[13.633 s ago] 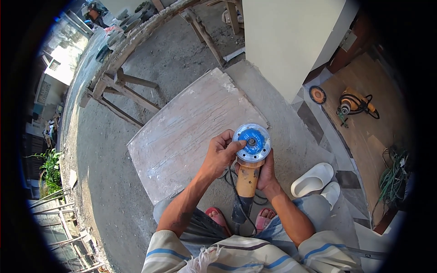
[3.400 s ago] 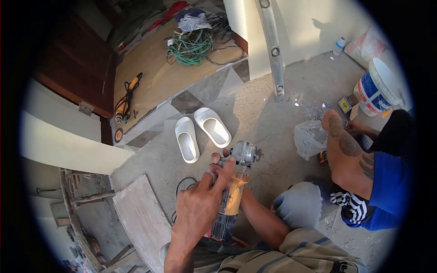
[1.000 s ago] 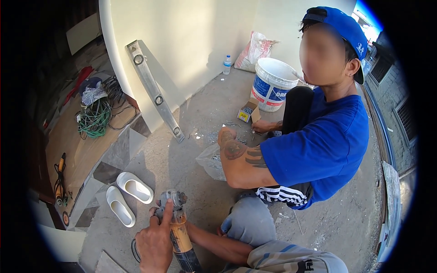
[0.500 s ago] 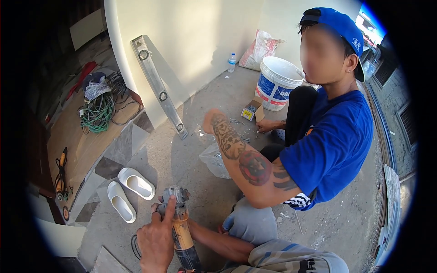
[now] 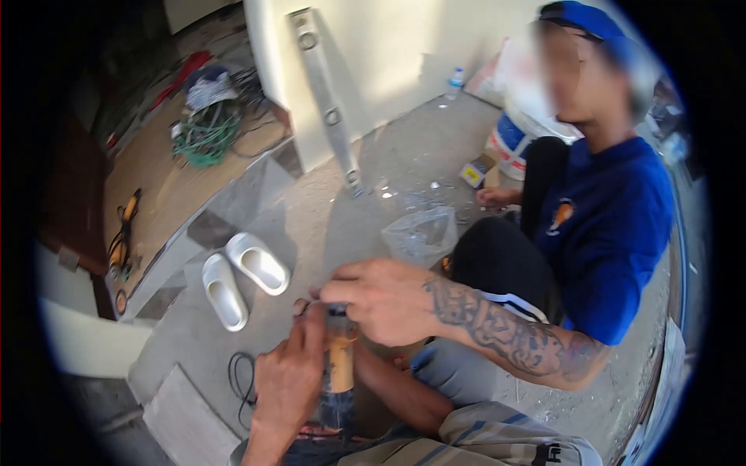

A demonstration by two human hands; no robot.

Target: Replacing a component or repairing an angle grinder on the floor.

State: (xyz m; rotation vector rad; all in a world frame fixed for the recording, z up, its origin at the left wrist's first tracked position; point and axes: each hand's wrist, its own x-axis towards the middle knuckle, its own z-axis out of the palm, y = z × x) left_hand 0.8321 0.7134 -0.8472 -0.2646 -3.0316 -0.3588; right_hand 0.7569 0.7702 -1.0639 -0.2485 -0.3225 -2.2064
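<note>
My left hand (image 5: 284, 377) has its fingers closed round the upper part of the angle grinder (image 5: 339, 365), a yellow and black tool held upright at the lower centre. My right forearm (image 5: 400, 392) runs behind the grinder, where that hand's fingers are hidden. A co-worker's hand (image 5: 373, 299) reaches over from the right onto the grinder's head, covering most of it. A dark cord (image 5: 242, 388) lies looped beside my left hand.
The seated co-worker (image 5: 614, 217) is close at right. White clogs (image 5: 256, 264) lie ahead. A spirit level (image 5: 326, 101) leans on the wall. A plastic bag (image 5: 420, 233), box (image 5: 475, 175) and bucket (image 5: 505, 155) stand or lie beyond. Coiled cables (image 5: 202, 136) and another tool (image 5: 124, 233) lie left.
The co-worker's tattooed arm has swung down from over the floor onto the grinder's head. My view has shifted, and the scene sits further right. My left hand stays on the grinder.
</note>
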